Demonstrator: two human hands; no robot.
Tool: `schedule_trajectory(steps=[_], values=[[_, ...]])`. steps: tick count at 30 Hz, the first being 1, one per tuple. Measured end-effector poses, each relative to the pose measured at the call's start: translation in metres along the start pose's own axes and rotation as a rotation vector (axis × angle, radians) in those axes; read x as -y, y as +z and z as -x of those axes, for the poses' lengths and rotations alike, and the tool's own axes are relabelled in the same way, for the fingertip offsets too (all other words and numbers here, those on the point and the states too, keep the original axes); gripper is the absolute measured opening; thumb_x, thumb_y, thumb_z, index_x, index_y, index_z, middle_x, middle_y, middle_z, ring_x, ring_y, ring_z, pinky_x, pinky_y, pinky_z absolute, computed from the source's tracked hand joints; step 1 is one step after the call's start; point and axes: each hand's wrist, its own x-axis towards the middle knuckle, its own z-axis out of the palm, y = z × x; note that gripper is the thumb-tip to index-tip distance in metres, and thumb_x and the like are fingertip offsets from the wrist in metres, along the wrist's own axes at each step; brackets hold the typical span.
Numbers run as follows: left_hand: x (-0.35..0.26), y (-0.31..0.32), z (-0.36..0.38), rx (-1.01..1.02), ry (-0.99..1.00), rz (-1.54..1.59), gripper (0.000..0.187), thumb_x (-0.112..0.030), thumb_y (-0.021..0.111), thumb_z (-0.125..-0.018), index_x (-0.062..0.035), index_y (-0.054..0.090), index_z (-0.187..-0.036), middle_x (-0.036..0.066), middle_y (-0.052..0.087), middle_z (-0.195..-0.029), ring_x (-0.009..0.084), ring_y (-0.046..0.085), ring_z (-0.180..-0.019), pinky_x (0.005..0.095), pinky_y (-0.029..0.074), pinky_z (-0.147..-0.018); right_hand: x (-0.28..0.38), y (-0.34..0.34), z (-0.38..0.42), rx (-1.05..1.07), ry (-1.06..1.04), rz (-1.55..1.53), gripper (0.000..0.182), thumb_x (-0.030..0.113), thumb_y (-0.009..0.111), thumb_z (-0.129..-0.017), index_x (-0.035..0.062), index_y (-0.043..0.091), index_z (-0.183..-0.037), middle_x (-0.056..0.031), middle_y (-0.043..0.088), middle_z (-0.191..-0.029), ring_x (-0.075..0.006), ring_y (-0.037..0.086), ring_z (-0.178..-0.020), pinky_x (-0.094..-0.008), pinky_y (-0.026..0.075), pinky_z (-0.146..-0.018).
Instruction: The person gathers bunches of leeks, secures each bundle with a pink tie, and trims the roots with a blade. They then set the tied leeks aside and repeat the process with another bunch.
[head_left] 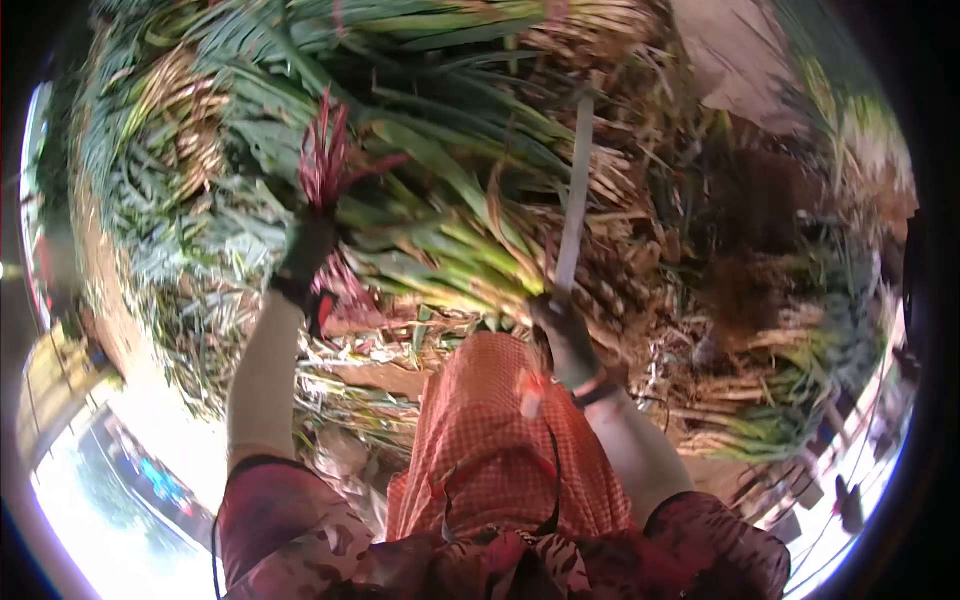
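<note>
My left hand [308, 245], in a dark glove, is closed around a bundle of red ties [325, 160], whose strands stick out above and below the fist. My right hand [565, 335], also gloved, grips a long, flat blade [577, 190] that points up and away from me. Between my hands lies a bunch of green onions [450, 250], leaves toward the left and pale stems toward the right. The fingers of my right hand are beside its stem ends; whether they touch them I cannot tell.
Large heaps of leafy green onions [170, 230] rise at the left and top. More bunches [770, 400] lie at the right, near brown soil and scraps [730, 290]. A red checkered cloth [490, 400] covers my lap. A pale sheet [735, 60] lies at the upper right.
</note>
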Motion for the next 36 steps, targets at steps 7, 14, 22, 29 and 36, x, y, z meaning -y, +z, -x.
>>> schedule_trajectory(steps=[7, 14, 22, 29, 36], values=[[-0.205, -0.036, 0.045, 0.31, -0.37, 0.793, 0.033, -0.031, 0.062, -0.087, -0.0033, 0.063, -0.104, -0.003, 0.057, -0.08, 0.0075, 0.045, -0.065, 0.027, 0.04, -0.055, -0.03, -0.121, 0.17, -0.258, 0.152, -0.047, 0.02, 0.027, 0.059, -0.088, 0.0063, 0.062, -0.09, 0.0031, 0.052, -0.068, -0.0056, 0.048, -0.059, -0.0235, 0.039, -0.051], [-0.43, -0.082, 0.063, 0.381, -0.11, 0.861, 0.022, -0.022, 0.058, -0.088, -0.0007, 0.062, -0.093, -0.003, 0.055, -0.076, 0.0076, 0.046, -0.069, 0.0255, 0.04, -0.06, -0.049, -0.211, 0.314, -0.447, 0.125, -0.482, 0.02, 0.022, 0.065, -0.086, 0.0026, 0.064, -0.093, 0.0047, 0.055, -0.072, -0.0045, 0.049, -0.064, -0.0217, 0.04, -0.056], [-0.789, -0.143, 0.089, 0.462, 0.59, 0.732, 0.016, -0.015, 0.058, -0.09, 0.0004, 0.06, -0.094, -0.001, 0.057, -0.081, 0.0071, 0.051, -0.074, 0.0253, 0.043, -0.065, -0.078, -0.344, 0.433, -0.637, -0.128, -0.86, 0.021, 0.025, 0.065, -0.088, 0.0046, 0.063, -0.088, 0.0039, 0.054, -0.068, -0.0052, 0.047, -0.055, -0.0198, 0.037, -0.05], [-1.076, -0.136, 0.16, 0.478, 1.18, 0.591, 0.022, -0.015, 0.059, -0.091, -0.0005, 0.06, -0.107, 0.0, 0.06, -0.092, 0.0081, 0.053, -0.083, 0.024, 0.043, -0.073, -0.081, -0.439, 0.465, -0.716, -0.51, -1.13, 0.017, 0.024, 0.062, -0.088, 0.007, 0.059, -0.091, 0.0025, 0.052, -0.065, -0.0079, 0.049, -0.052, -0.0224, 0.039, -0.046], [-1.222, 0.015, 0.219, 0.573, 1.541, 0.416, 0.031, -0.033, 0.062, -0.084, -0.0054, 0.066, -0.096, 0.021, 0.066, -0.085, 0.0379, 0.063, -0.076, 0.0421, 0.05, -0.065, -0.144, -0.551, 0.337, -0.976, -0.741, -1.359, 0.026, 0.027, 0.058, -0.089, 0.0066, 0.061, -0.105, -0.0037, 0.059, -0.088, -0.0179, 0.056, -0.072, -0.0306, 0.048, -0.064]])
